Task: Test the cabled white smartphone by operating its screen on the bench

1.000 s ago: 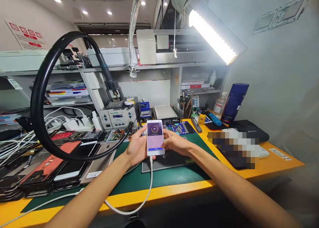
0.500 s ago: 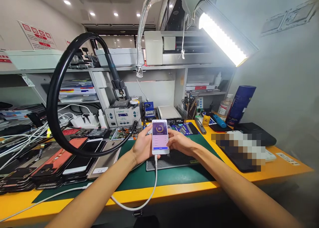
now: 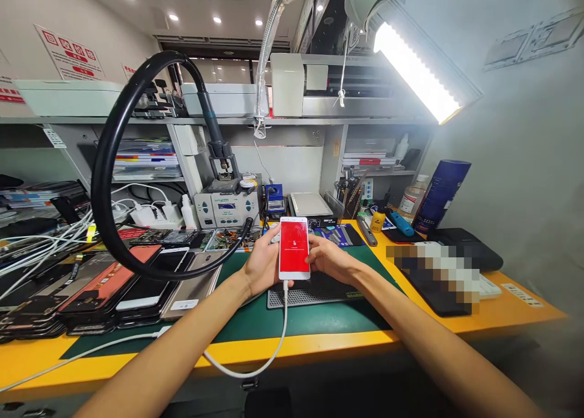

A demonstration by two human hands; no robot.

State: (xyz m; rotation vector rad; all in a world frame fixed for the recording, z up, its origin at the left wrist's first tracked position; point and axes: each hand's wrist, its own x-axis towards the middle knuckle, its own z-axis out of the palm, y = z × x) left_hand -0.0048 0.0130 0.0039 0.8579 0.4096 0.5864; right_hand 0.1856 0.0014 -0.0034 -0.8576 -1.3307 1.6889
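A white smartphone (image 3: 294, 247) is held upright between my two hands, its screen solid red with small pale text and a small icon. My left hand (image 3: 262, 260) grips its left edge, with fingers behind it. From the right, my right hand (image 3: 333, 258) holds the other edge, its thumb at the lower right of the screen. A white charging cable (image 3: 285, 320) is plugged into the phone's bottom end and loops down past the table's front edge. Beneath the hands lie a green mat (image 3: 319, 317) and a grey perforated plate (image 3: 292, 297).
Stacked phones and phone parts (image 3: 150, 284) fill the left side, under a thick black hose (image 3: 103, 181) from a soldering station (image 3: 227, 210). A lit lamp (image 3: 417, 71) hangs at upper right. A blue can (image 3: 442, 196) and a dark, partly blurred-out device (image 3: 429, 284) are on the right.
The phone's screen has gone from a purple and white page with a round percentage gauge to solid red. Both hands keep their hold. The camera view has shifted slightly.
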